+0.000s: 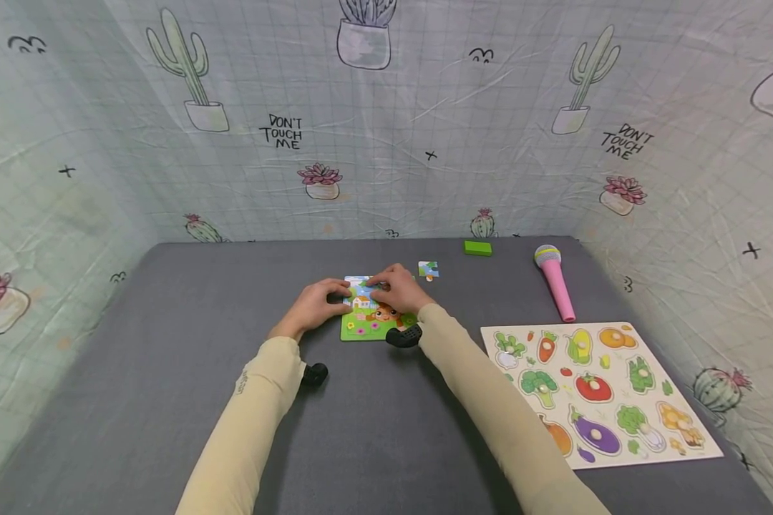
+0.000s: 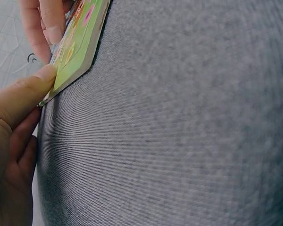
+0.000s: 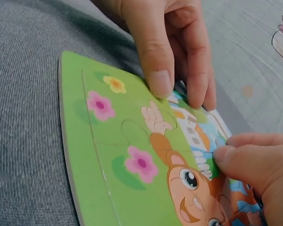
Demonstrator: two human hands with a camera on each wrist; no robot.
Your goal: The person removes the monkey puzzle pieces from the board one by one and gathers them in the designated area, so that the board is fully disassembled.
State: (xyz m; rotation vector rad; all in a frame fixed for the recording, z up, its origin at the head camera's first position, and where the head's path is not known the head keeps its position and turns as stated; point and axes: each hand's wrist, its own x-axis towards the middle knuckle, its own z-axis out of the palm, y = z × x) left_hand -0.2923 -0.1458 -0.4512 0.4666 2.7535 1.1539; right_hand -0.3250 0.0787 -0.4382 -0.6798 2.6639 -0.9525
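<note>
A jigsaw puzzle point(image 1: 361, 334) in a green-edged tray lies flat on the dark table, showing a monkey point(image 3: 184, 188), flowers and a house. My left hand point(image 1: 315, 307) grips its left side, the thumb point(image 2: 47, 73) on the top face and the other fingers along the edge. Over the upper part of the picture, my right hand point(image 1: 399, 288) pinches a small bluish puzzle piece point(image 3: 220, 141) between thumb and index finger. The piece is mostly hidden by the fingertips. Just beyond that hand lies a loose puzzle piece point(image 1: 428, 269).
Farther back on the table is a green block point(image 1: 477, 248). A pink toy microphone point(image 1: 557, 286) lies to the right. Nearer, beside my right forearm, a white vegetable puzzle board point(image 1: 594, 388) lies flat. Patterned cloth point(image 1: 373, 143) encloses the table's back and sides.
</note>
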